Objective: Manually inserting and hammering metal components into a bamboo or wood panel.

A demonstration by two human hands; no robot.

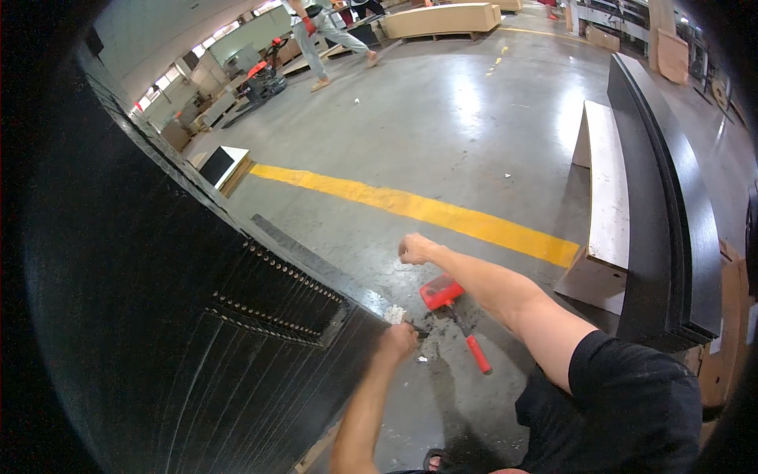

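Note:
My left hand (397, 341) is closed at the edge of a large black board (174, 316), round a small dark object (418, 332) whose kind I cannot make out. Beside its fingers is a crumpled white scrap (395, 314). My right hand (414, 249) is held out farther ahead, over the floor, with its fingers curled together; anything in them is hidden. Between my arms a mallet (442, 292) with a red head and a red grip lies on the floor. Rows of small round metallic-looking dots (276, 296) run across the black board near my left hand.
A yellow floor line (410, 207) crosses ahead. To the right, long black boards (671, 205) stand beside a white board piece (608, 189). A pallet truck (264, 75), a person (320, 39) walking and a long cardboard-coloured stack (438, 20) are farther off.

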